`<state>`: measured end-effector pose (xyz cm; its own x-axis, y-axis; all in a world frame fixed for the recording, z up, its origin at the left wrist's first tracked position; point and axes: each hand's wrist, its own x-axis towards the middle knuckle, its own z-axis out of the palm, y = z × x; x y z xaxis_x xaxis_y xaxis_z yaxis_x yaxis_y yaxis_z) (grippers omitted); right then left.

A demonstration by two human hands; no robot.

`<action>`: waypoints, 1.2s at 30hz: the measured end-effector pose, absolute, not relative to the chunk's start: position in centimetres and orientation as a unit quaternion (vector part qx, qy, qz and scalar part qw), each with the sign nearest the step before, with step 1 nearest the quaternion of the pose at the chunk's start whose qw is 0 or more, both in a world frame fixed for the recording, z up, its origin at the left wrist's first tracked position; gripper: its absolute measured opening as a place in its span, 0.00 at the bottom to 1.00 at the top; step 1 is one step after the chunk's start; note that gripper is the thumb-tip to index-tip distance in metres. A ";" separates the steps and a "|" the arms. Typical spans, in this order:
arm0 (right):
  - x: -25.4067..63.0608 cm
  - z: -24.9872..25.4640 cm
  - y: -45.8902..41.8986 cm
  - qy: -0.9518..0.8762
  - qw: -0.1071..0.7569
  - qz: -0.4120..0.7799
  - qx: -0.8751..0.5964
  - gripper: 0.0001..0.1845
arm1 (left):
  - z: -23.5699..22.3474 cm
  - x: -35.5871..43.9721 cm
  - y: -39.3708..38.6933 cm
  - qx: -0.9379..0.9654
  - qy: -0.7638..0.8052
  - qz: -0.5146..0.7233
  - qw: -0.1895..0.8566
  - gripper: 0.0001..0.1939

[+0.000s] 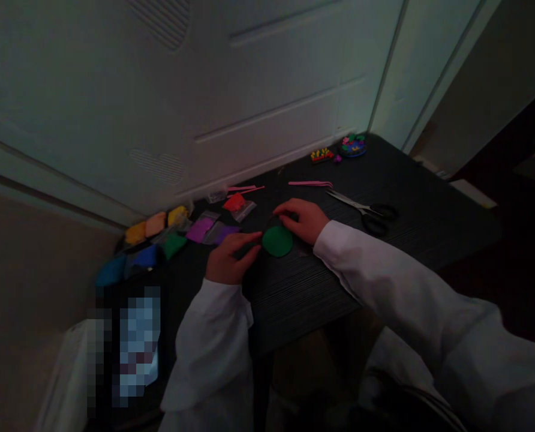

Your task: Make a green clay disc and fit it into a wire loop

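A flat, round green disc, like modelling clay (277,241), lies on the dark table between my hands. My left hand (232,259) is at its left edge, with index finger and thumb stretched out and a gap between them. My right hand (304,219) bends over the upper edge of the disc, its thumb and index tips close together there. What lies under the disc is too dark to make out. Beyond my right hand lie a pink pair of tweezers (310,183) and scissors (361,207) with black handles.
Clay packets line the table's left side, among them red (235,203), magenta (201,228), green (174,245), blue (146,257) and yellow (177,215). Small colourful clay pieces (352,146) sit at the back right. A blurred-out screen (138,345) is at lower left. A white panel (267,84) borders the back.
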<state>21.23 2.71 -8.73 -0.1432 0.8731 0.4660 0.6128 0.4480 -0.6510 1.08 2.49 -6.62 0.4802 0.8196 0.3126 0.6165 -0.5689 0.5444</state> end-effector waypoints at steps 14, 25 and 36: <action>21.2 -8.5 2.5 -0.750 0.427 0.150 -0.483 0.16 | -7.1 1.2 2.6 0.830 0.443 0.301 0.154 0.17; 21.1 -8.5 2.2 -0.786 0.408 0.102 -0.452 0.19 | -7.0 1.2 2.6 0.842 0.430 0.292 0.145 0.14; 20.8 -8.9 2.6 -0.783 0.419 0.097 -0.450 0.14 | -7.1 1.2 2.6 0.844 0.420 0.294 0.159 0.14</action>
<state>20.84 2.58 -8.94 -0.2437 0.7850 0.5696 0.6227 0.5769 -0.5286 1.18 2.60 -7.08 0.4747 0.8018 0.3630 0.6154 -0.5972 0.5145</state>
